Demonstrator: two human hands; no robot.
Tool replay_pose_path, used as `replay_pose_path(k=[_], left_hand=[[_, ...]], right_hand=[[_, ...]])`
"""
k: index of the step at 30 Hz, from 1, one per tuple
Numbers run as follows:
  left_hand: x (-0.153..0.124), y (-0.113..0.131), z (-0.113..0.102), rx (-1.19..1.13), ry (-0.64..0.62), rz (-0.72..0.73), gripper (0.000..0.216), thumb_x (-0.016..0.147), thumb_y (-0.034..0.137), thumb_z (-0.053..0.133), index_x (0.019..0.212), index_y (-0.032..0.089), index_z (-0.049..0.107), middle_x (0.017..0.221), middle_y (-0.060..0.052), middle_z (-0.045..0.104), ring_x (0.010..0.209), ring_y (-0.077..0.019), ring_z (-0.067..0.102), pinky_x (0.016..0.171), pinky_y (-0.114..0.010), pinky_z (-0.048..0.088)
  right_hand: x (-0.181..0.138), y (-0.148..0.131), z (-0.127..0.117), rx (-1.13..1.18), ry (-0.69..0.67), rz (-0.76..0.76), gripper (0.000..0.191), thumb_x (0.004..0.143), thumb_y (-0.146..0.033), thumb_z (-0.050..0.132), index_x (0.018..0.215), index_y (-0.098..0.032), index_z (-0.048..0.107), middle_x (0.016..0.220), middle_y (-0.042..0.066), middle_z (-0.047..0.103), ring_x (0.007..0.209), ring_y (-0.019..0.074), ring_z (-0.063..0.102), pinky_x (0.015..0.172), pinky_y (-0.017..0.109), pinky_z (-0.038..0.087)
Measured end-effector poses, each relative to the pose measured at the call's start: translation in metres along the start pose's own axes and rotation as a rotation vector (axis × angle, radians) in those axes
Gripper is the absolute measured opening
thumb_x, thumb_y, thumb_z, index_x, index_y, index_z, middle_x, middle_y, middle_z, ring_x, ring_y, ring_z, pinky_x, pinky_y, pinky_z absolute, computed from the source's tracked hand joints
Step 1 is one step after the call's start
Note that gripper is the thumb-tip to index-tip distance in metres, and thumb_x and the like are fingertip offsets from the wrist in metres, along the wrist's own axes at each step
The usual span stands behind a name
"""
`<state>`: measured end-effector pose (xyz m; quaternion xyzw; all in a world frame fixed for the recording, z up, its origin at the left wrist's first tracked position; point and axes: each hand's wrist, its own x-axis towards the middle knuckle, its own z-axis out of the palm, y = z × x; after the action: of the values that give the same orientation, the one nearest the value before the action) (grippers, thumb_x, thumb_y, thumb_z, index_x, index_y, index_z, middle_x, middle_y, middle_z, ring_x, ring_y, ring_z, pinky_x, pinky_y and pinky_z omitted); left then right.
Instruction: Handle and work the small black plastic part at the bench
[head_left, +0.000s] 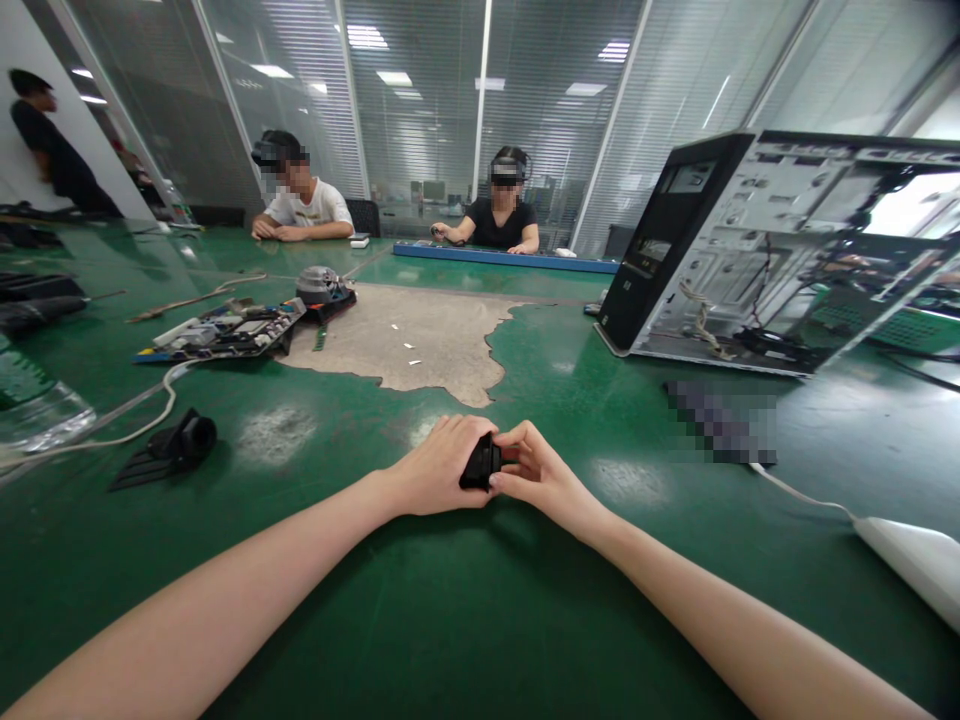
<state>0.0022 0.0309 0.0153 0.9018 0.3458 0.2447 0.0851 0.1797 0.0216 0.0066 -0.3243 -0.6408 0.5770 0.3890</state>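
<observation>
Both my hands meet at the middle of the green table around a small black plastic part. Its exact kind is hard to make out. My left hand wraps round it from the left, palm down, hiding much of it. From the right, my right hand pinches its edge between thumb and fingertips. To the left lies another black piece, with a round opening and a flat slatted base, apart from both hands.
A circuit board with a fan cooler lies at the back left. An opened computer case stands at right. A white cable and clear bottle are at left; a white device at right. Two people sit opposite.
</observation>
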Motion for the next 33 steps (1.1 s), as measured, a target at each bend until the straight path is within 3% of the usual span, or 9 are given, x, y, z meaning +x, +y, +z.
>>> replay_pose_path(k=[4, 9, 15, 20, 25, 33], left_hand=[[0.0005, -0.0004, 0.0008, -0.003, 0.005, -0.005, 0.049, 0.067, 0.033, 0.059, 0.108, 0.018, 0.037, 0.104, -0.008, 0.05, 0.091, -0.0237, 0.048, 0.079, -0.037, 0.036], [0.0005, -0.0003, 0.0012, -0.016, 0.013, -0.013, 0.05, 0.066, 0.033, 0.06, 0.108, 0.019, 0.037, 0.103, -0.007, 0.051, 0.09, -0.0233, 0.048, 0.079, -0.037, 0.036], [-0.0004, -0.0009, 0.0015, -0.003, 0.011, -0.008, 0.048, 0.066, 0.031, 0.059, 0.107, 0.018, 0.037, 0.103, -0.007, 0.051, 0.089, -0.023, 0.048, 0.079, -0.037, 0.036], [-0.0005, -0.0007, 0.0007, -0.002, 0.008, -0.002, 0.05, 0.067, 0.033, 0.06, 0.108, 0.018, 0.036, 0.105, -0.008, 0.05, 0.09, -0.0235, 0.048, 0.078, -0.037, 0.036], [0.0002, 0.001, -0.0011, -0.008, 0.003, -0.011, 0.049, 0.067, 0.033, 0.06, 0.107, 0.019, 0.037, 0.102, -0.007, 0.051, 0.089, -0.0236, 0.048, 0.078, -0.037, 0.036], [0.0005, 0.001, -0.0012, 0.001, 0.008, -0.003, 0.048, 0.066, 0.031, 0.06, 0.106, 0.019, 0.036, 0.103, -0.007, 0.05, 0.089, -0.023, 0.048, 0.078, -0.037, 0.036]], right_hand=[[0.0012, 0.0019, 0.0012, -0.004, 0.04, -0.003, 0.026, 0.071, -0.034, 0.062, 0.084, -0.022, 0.044, 0.089, 0.0, 0.053, 0.086, 0.0144, 0.053, 0.072, 0.029, 0.044], [0.0037, 0.0047, 0.0012, -0.047, 0.081, 0.011, 0.029, 0.071, -0.034, 0.063, 0.09, -0.021, 0.045, 0.091, 0.002, 0.053, 0.089, 0.0161, 0.052, 0.08, 0.034, 0.043], [0.0015, 0.0015, -0.0005, 0.005, -0.013, 0.005, 0.034, 0.065, -0.026, 0.069, 0.086, -0.023, 0.042, 0.091, 0.0, 0.053, 0.089, 0.0151, 0.054, 0.081, 0.034, 0.042], [0.0016, 0.0025, 0.0005, 0.024, 0.025, 0.004, 0.027, 0.07, -0.033, 0.064, 0.083, -0.022, 0.043, 0.088, 0.0, 0.053, 0.086, 0.0147, 0.054, 0.076, 0.032, 0.044], [0.0041, 0.0058, 0.0008, -0.021, 0.063, 0.011, 0.028, 0.071, -0.032, 0.063, 0.089, -0.022, 0.044, 0.09, 0.001, 0.053, 0.089, 0.0159, 0.053, 0.081, 0.034, 0.042], [0.0009, 0.0019, -0.0003, 0.02, -0.023, -0.007, 0.029, 0.069, -0.026, 0.066, 0.086, -0.023, 0.042, 0.09, -0.002, 0.052, 0.086, 0.013, 0.053, 0.079, 0.031, 0.043]])
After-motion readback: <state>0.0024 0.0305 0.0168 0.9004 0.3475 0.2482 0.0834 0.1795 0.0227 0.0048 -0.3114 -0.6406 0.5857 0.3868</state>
